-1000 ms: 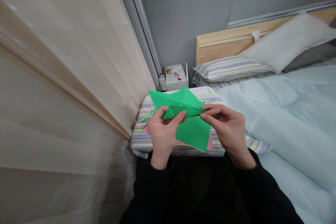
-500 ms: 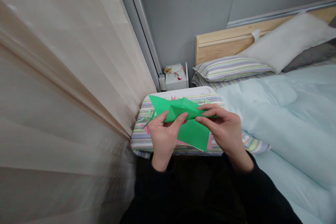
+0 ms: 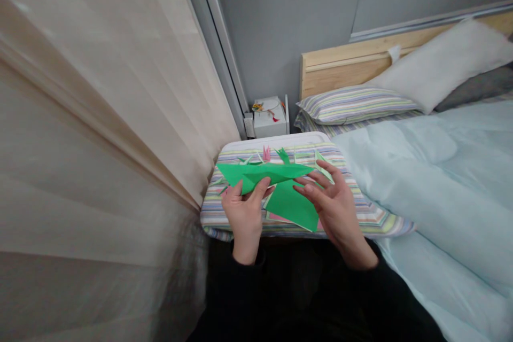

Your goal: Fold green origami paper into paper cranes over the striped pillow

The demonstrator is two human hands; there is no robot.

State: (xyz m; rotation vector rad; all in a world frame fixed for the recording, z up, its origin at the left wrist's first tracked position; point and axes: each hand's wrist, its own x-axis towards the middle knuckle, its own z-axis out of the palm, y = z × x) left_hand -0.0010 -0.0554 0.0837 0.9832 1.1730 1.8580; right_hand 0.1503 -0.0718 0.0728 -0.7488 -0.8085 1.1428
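Down the left side of the frame, a long pale curtain; across the right, a light blue quilt. Between these, at lower centre, a white-edged tabletop under a striped cloth. Over its right part, the right hand, with fingers spread and curved beside the right tip of the folded green paper; contact there impossible to tell. Left of centre, the left hand, pinching the lower edge of that paper between thumb and fingers, above the tabletop. The paper itself long, pointed at both ends and creased, so apparently partway through its folding, with no small finished form reached; exact number of folds unclear. Just below it, a flat green sheet, seemingly unworked, with pink paper showing beneath. Along the far part of the cloth, smaller work apparently done: a light green folded piece, a green folded piece and, smallest, a pink folded piece.
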